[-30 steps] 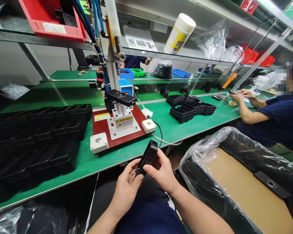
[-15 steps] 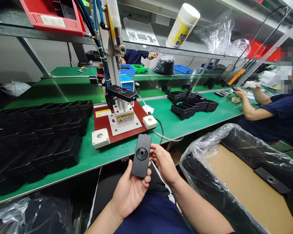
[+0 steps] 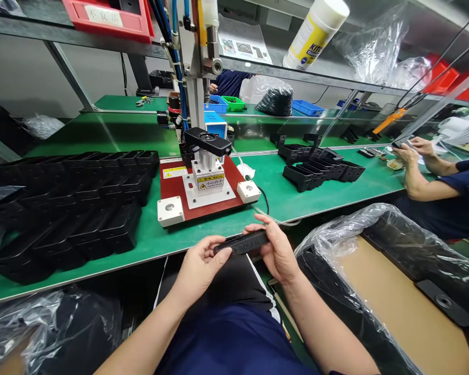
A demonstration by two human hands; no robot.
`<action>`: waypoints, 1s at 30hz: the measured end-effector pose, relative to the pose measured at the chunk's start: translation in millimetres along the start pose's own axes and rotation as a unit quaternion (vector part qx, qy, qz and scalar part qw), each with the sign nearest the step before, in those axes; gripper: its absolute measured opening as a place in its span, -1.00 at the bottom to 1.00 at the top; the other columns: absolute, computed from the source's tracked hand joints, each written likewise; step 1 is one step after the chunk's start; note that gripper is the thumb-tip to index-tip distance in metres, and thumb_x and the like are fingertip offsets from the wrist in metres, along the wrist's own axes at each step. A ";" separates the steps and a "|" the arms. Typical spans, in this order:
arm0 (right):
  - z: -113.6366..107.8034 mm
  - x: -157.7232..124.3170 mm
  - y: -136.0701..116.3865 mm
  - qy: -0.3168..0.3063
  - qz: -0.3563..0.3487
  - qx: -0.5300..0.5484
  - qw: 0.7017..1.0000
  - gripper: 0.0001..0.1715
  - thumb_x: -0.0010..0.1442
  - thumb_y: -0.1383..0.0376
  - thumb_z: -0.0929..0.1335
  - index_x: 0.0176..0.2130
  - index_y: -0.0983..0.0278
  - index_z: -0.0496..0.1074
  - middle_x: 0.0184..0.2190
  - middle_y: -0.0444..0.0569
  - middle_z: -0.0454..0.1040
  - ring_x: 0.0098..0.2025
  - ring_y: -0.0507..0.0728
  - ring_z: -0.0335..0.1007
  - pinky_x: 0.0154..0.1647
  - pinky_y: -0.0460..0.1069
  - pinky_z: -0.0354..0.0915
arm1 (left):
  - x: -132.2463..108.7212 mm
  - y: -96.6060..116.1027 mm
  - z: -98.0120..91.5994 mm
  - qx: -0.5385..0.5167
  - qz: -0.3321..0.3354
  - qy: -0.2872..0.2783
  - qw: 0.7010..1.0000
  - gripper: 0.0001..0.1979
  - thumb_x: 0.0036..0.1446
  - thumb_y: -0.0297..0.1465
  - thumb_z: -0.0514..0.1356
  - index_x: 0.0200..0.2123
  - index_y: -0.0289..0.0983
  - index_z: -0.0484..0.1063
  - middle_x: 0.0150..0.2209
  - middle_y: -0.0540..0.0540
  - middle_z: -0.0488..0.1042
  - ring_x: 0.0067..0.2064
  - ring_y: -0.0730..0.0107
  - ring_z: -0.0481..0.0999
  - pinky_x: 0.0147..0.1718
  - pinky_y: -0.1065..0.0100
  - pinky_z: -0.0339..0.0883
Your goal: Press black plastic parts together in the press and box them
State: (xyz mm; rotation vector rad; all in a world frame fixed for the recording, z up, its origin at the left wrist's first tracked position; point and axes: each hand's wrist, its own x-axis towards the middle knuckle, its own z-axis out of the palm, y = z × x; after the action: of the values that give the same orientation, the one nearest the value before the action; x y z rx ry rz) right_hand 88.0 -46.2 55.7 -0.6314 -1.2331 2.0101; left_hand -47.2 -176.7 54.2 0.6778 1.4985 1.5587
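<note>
Both my hands hold a flat black plastic part point(image 3: 243, 242) sideways, just in front of the green bench edge. My left hand point(image 3: 198, 265) pinches its left end with thumb and fingers. My right hand point(image 3: 275, 251) wraps over its right end. The part shows its long edge to me. Directly behind it stands a small press fixture point(image 3: 204, 179) on a red base, with another black part point(image 3: 208, 141) resting on its post.
Stacked black trays point(image 3: 68, 200) fill the bench at the left. More black trays point(image 3: 320, 169) lie at the right, near a co-worker's hands point(image 3: 410, 151). A plastic-lined carton point(image 3: 391, 291) with cardboard and one black part point(image 3: 441, 302) stands at my right. A shelf overhead holds a white canister point(image 3: 316, 31).
The part was held flat in my left palm, face up with its round hole showing. Now it is turned sideways on edge and gripped at both ends. The view shifted slightly left.
</note>
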 end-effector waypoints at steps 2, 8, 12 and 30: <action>0.1 -3.0 3.5 -0.005 0.021 -0.015 1.000 -0.43 0.06 -0.06 0.49 -0.06 0.19 0.39 -0.20 -0.01 0.53 -0.14 0.20 0.46 -0.13 0.05 0.37 | 2.1 -0.9 -4.5 0.037 0.062 0.051 0.996 -0.44 -0.09 -0.12 0.40 -0.08 -0.29 0.39 -0.22 -0.12 0.47 -0.25 0.34 0.49 -0.26 0.35 0.40; 12.3 -16.3 38.7 -0.007 0.077 -0.005 0.997 -0.58 0.08 -0.04 0.48 -0.29 0.26 0.50 -0.38 -0.07 0.49 -0.37 0.09 0.41 -0.38 -0.06 0.36 | -4.0 -1.6 1.4 0.112 0.191 0.151 0.963 -0.45 -0.08 -0.22 0.41 -0.03 -0.20 0.33 -0.16 -0.09 0.45 -0.13 0.30 0.48 -0.16 0.34 0.37; 19.9 -22.5 55.7 -0.023 0.188 0.039 0.981 -0.41 0.09 -0.18 0.41 -0.37 0.31 0.49 -0.53 -0.04 0.44 -0.54 0.08 0.36 -0.69 -0.13 0.23 | -5.9 2.9 6.0 0.183 0.211 0.147 0.949 -0.49 -0.05 -0.23 0.40 -0.03 -0.19 0.36 -0.21 -0.08 0.48 -0.17 0.27 0.49 -0.13 0.29 0.33; 29.4 -12.9 17.9 -0.105 -0.175 -0.265 0.943 -0.57 0.19 0.14 0.43 0.06 0.08 0.43 -0.03 0.05 0.44 -0.01 0.29 0.37 0.01 0.17 0.36 | 15.3 27.9 -28.1 0.178 0.189 0.052 0.964 -0.63 0.23 -0.14 0.12 0.02 -0.18 0.31 -0.12 -0.12 0.44 -0.15 0.26 0.47 -0.14 0.29 0.32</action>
State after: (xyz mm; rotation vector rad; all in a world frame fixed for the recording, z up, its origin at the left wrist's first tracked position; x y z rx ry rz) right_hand 70.3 -78.3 53.0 -0.4052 -1.8962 1.4776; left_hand -84.2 -176.0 75.1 1.1590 1.8307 1.6340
